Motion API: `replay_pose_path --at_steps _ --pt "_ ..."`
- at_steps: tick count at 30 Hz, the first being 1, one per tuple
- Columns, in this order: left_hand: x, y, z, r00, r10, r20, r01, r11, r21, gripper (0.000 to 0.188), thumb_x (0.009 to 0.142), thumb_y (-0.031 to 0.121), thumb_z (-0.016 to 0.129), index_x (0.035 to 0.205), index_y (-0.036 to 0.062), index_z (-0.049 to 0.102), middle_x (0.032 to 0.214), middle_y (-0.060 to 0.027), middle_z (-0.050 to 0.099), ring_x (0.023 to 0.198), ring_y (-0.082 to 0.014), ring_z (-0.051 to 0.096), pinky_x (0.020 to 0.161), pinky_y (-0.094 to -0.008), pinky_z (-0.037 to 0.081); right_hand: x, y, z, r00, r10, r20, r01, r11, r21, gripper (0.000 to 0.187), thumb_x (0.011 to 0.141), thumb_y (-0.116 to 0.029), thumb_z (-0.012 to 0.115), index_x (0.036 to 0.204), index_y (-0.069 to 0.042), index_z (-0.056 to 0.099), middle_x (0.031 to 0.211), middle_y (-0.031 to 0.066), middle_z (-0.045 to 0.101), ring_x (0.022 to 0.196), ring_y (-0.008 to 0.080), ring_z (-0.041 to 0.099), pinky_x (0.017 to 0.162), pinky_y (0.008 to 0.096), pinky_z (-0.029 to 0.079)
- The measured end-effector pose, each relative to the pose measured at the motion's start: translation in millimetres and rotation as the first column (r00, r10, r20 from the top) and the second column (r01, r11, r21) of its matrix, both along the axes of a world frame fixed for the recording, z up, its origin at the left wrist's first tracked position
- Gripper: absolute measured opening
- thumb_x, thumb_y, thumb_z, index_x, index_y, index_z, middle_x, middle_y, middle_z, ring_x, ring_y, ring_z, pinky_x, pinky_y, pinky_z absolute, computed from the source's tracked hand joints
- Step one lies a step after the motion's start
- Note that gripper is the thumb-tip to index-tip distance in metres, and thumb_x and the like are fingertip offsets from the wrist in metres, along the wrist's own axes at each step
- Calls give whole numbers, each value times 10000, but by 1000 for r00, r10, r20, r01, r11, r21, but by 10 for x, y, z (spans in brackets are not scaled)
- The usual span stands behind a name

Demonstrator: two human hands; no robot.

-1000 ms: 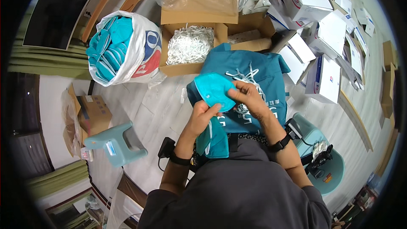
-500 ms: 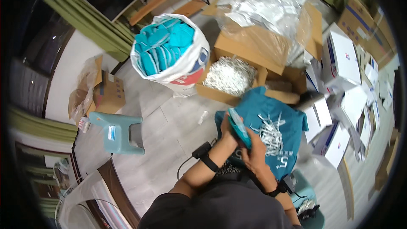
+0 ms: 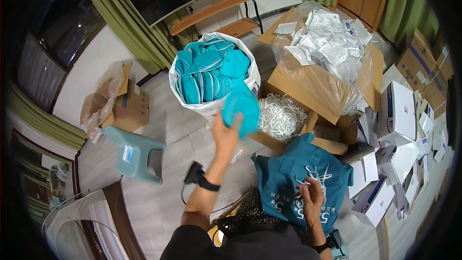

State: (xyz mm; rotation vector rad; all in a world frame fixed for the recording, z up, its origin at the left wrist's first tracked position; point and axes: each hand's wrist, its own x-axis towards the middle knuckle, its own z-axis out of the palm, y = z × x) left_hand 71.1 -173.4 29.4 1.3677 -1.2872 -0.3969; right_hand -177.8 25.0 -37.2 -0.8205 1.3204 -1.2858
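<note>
My left hand [image 3: 225, 137] grips a teal zippered pouch [image 3: 242, 110], slightly blurred, raised by the near right rim of a white sack [image 3: 253, 74]. Many similar teal pouches [image 3: 207, 61] with grey zips fill that sack. My right hand [image 3: 313, 197] is over a teal cloth [image 3: 284, 178] spread across my lap. Its fingers curl together at a small heap of white cords [image 3: 325, 175], with strands of cord at the fingertips. Part of the heap is hidden behind that hand.
A cardboard box of white cords [image 3: 281, 115] stands beyond the cloth. Behind it, a large carton holds silvery-white packets [image 3: 332, 38] in clear plastic. White boxes [image 3: 397, 110] are piled at right. A pale blue-green stool [image 3: 134, 156] and an opened carton [image 3: 132, 108] stand left.
My left hand has carried the pouch away from my right hand, forward and left toward the sack. My right hand has let go of it and moved right to the cords. The view has shifted.
</note>
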Motion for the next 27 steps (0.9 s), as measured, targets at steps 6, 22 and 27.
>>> replay_pose_path --at_steps 6,22,27 --pt "719 -1341 515 774 352 526 -134 903 -408 483 829 324 680 1219 54 582 1175 -128 619 1091 -306 560 908 -431 426 -317 271 -20 957 -233 -171 245 968 48 228 942 -75 540 1150 19 531 902 78 627 763 110 590 672 238 492" --pt "1199 -2366 -712 571 -155 806 -78 967 241 690 838 617 542 1385 207 450 1484 -87 349 1365 -310 308 1078 -499 294 -283 25 -121 371 596 -713 -458 785 418 923 643 -472 804 1393 -130 388 1333 220 423 1242 411 408 1002 444 403" --pt "1227 -2307 -691 570 -132 811 -78 974 213 682 845 608 537 1386 203 449 1500 -79 320 1373 -309 294 1074 -506 294 -256 506 -392 493 635 -594 -507 765 398 420 779 -135 720 1169 -73 578 1073 163 594 908 340 628 787 403 504"
